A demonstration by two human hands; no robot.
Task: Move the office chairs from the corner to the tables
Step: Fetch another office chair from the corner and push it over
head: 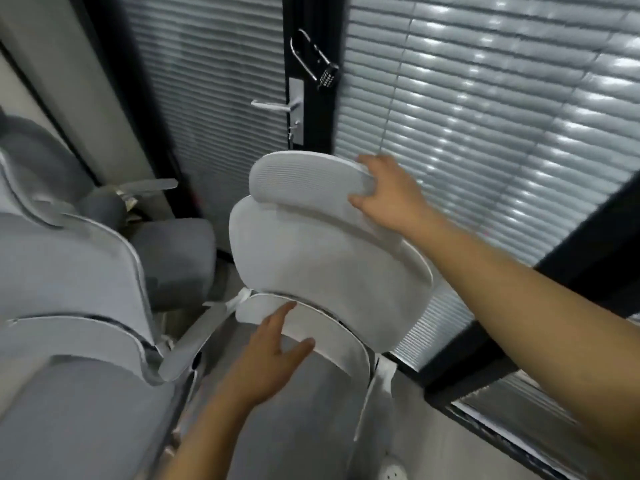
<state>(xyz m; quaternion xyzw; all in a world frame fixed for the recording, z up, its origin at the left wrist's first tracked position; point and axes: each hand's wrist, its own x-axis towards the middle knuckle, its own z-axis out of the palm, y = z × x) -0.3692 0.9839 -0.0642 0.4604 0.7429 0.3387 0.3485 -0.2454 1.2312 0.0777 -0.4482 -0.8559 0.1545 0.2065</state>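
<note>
A white office chair (311, 258) with a mesh headrest (304, 178) stands in front of me, its back towards me. My right hand (388, 194) grips the right end of the headrest, fingers curled over its edge. My left hand (273, 355) rests with straight fingers on the curved lumbar band (332, 327) lower down the backrest. A second grey and white chair (69, 289) stands close on the left, its armrest (187, 344) nearly touching the first chair. A third grey chair (173, 251) sits behind it in the corner.
A glass wall with shut blinds (502, 133) runs along the right. A black-framed door with a lever handle (273, 106) and a hanging U-lock (318, 64) is straight ahead. Grey floor (433, 445) shows at the lower right.
</note>
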